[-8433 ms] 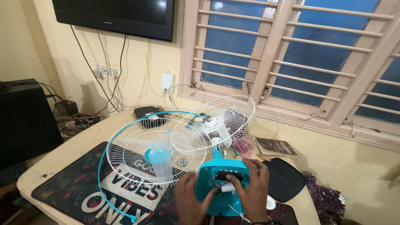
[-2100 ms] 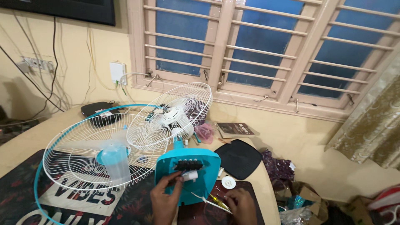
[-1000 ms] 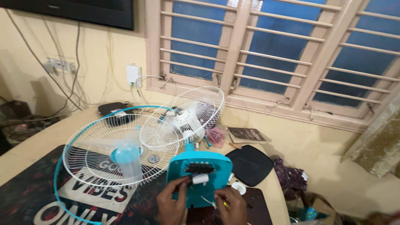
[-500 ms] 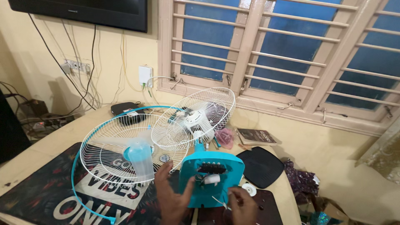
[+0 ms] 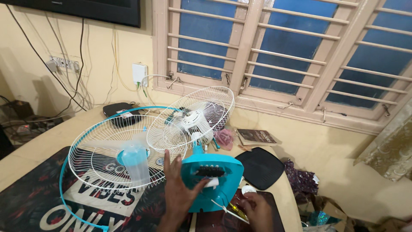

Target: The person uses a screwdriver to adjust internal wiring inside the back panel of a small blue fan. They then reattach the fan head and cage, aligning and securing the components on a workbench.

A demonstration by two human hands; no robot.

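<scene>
A teal fan base (image 5: 221, 172) lies on the table with its dark switch panel facing me. My left hand (image 5: 178, 193) rests flat against its left side with fingers spread and the thumb on the front. My right hand (image 5: 259, 211) is curled low at the right, around a thin yellow-handled tool (image 5: 234, 210) whose tip points toward the base. Behind the base stands the white rear grille (image 5: 193, 118) with the motor. The front grille with a teal rim (image 5: 107, 154) leans at the left, and a translucent blade hub (image 5: 135, 165) stands before it.
A small white round cap (image 5: 248, 189), a black square pad (image 5: 259, 167), a book (image 5: 257, 137) and a pink bag (image 5: 224, 138) lie to the right. A black box (image 5: 120, 114) sits at the back. A printed dark mat (image 5: 38, 202) covers the table. The table edge curves at the right.
My left hand has opened and slid up along the teal base's left side. My view has shifted slightly right. The right hand stays low beside the base.
</scene>
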